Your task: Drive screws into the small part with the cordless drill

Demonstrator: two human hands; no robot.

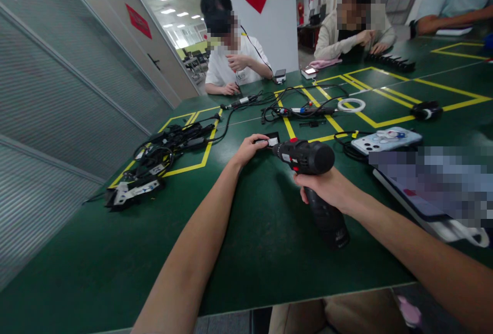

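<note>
My right hand (319, 185) is wrapped round the grip of a black cordless drill (308, 158) with red details. The drill lies almost level, its chuck pointing left. At its tip is a small dark flat piece with a white label (272, 141), on the green table (246, 252). My left hand (252, 148) holds this labelled piece at its left side, fingers closed on its edge. Whether the drill's bit touches the piece I cannot tell, as the contact spot is too small to make out.
A heap of black cables (173, 149) lies to the left. Beyond my hands are more cables (300, 111) and a white ring (351, 105). A phone (385, 141) and a tablet-like device (427, 185) lie right. Two people (239, 61) (354, 41) sit opposite; another person's arm (458, 20) rests at far right.
</note>
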